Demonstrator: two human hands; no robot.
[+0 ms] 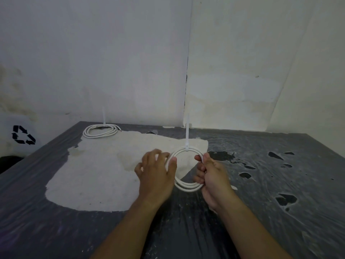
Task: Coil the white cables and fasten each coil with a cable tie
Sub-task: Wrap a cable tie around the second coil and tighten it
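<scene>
Two bare forearms reach in from the bottom edge, w/ both hands meeting over a dark, plastic-covered desk (56, 212) at frame centre. The right hand (212, 176) is clamped on the 3 o'clock side of a coiled white cable (188, 186), fingers and thumb curled round the bundled loops. The left hand (156, 172) sits at the coil's 9 o'clock side, fingers spread and relaxed, thumb lying against the loop; fingertips are motion-blurred, so whether they press the cable can't be told. The hands are apart, w/ the ring between them.

The coil is held tilted, approx. facing the camera, its near arc lowest at 6 o'clock and its far arc at 12. A white cable tie (187, 135) is cinched round the strands at 12 o'clock; its free tail stands nearly vertical, long axis pointing straight up.

Beyond the hands, a large pale patch (104, 174) covers the desk's middle-left where the dark film is gone; torn holes dot the film toward 3 o'clock.

Farther off, at approx. 11 o'clock near the desk's back edge, a second white coil (100, 130) lies flat, long axis left-right, w/ its own tie tail (103, 115) pointing up. White walls (130, 53) close the background; a recycling symbol (22, 134) shows at far left.
</scene>
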